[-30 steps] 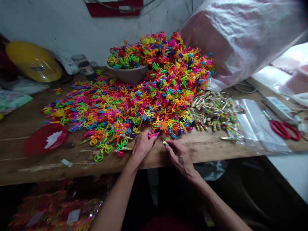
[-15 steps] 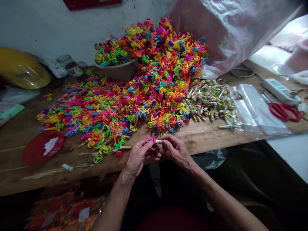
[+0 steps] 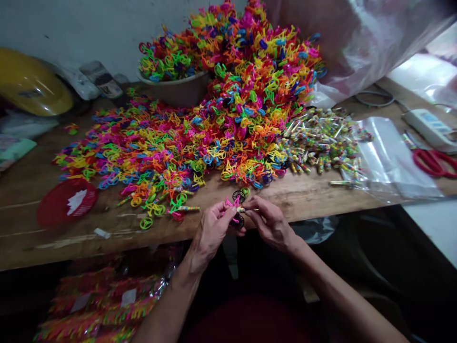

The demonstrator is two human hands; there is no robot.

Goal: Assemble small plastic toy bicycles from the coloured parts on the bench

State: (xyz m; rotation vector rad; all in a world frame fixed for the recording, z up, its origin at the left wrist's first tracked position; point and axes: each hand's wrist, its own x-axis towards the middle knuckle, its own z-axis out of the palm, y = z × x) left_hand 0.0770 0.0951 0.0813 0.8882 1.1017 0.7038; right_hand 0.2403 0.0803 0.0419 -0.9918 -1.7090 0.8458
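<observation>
Two hands meet over the table's front edge, the left hand (image 3: 210, 231) with its fingers closed on a pink toy (image 3: 236, 201), the right hand (image 3: 272, 223) pinching a slim tube (image 3: 242, 209) against it. The toy sits between them, its black wheels (image 3: 239, 196) clear of the fingers. It looks feather-light, stiff but thin, so I'd hold its pink middle and spare the wheels, which could snap; the tube looks smooth enough to slip and is best nipped near its end. The table (image 3: 300, 195) is brown wood, scuffed along the front. From the left I see a yellow helmet (image 3: 32, 85), a red dish (image 3: 48, 209), a dark jar (image 3: 102, 81), a bowl (image 3: 174, 90) piled high, a bright heap (image 3: 246, 116), more tubes (image 3: 323, 143), a clear bag (image 3: 389, 152) and red scissors (image 3: 428, 162). The room is dim, paler light falling at the far right.
</observation>
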